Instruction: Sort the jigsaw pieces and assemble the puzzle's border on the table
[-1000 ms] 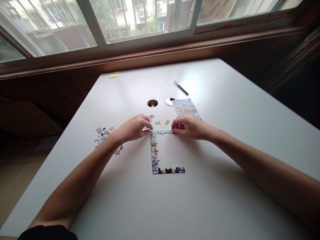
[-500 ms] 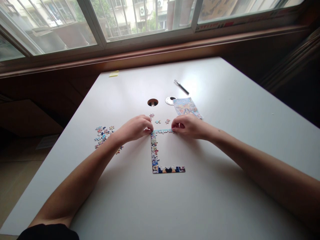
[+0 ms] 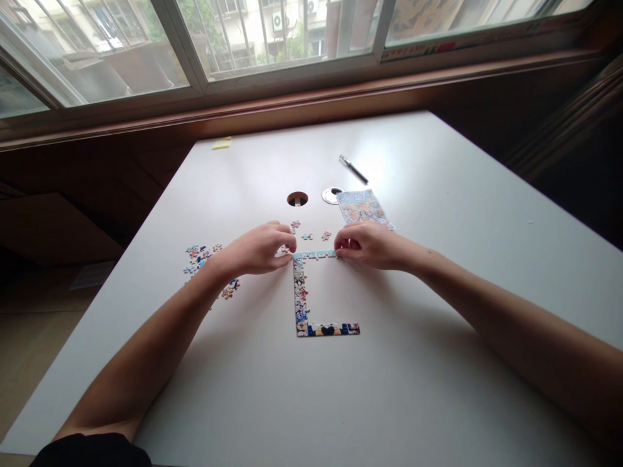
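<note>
A partly joined jigsaw puzzle (image 3: 300, 292) lies on the white table as a C-shaped border: a light-blue top row, a colourful left side and a dark bottom row. At its top left corner, my left hand (image 3: 263, 248) has thumb and index finger curled against the edge. My right hand (image 3: 367, 245) is closed in a pinch at the right end of the top row; its fingertips partly hide what they grip. Just above that row lie loose puzzle pieces (image 3: 326, 236). A heap of loose pieces (image 3: 195, 253) is partly covered by my left forearm.
Beyond my right hand lies a printed picture sheet (image 3: 365, 206), with a pen (image 3: 354, 169) behind it. The tabletop has a round hole (image 3: 297, 199) and a round metal cover (image 3: 331, 195). A yellow sticky note (image 3: 222, 143) is at the far edge, below the window.
My left hand has shifted slightly left, its thumb and index finger a little farther apart at the corner. My right hand and the puzzle have barely moved.
</note>
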`<act>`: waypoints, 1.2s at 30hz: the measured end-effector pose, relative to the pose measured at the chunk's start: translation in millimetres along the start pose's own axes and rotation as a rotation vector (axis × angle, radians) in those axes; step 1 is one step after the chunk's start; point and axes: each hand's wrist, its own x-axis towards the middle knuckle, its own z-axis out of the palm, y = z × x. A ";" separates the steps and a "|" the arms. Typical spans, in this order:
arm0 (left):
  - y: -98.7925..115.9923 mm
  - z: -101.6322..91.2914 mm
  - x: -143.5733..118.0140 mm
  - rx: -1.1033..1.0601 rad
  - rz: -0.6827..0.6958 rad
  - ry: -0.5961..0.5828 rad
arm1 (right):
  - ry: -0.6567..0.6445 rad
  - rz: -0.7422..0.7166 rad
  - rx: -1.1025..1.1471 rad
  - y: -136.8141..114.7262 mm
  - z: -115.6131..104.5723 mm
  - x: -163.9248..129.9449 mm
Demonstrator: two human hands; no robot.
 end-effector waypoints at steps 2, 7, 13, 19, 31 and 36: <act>5.6 -1.8 -4.5 0.020 -0.013 -0.034 | 0.001 -0.010 -0.004 0.0 0.5 0.0; 28.7 22.3 -31.8 0.018 -0.028 0.061 | 0.014 -0.014 0.013 0.4 1.5 -0.5; 42.4 60.4 -52.5 0.018 -0.073 0.066 | 0.027 -0.021 0.012 1.3 3.2 -0.9; 40.8 63.1 -49.6 0.025 -0.090 0.046 | 0.033 -0.021 0.012 1.5 3.7 -0.9; 42.2 63.8 -53.0 -0.003 -0.081 0.095 | 0.044 -0.038 0.014 2.1 4.4 -0.7; 42.9 63.5 -52.0 0.004 -0.082 0.084 | 0.047 -0.026 0.024 4.3 6.5 0.3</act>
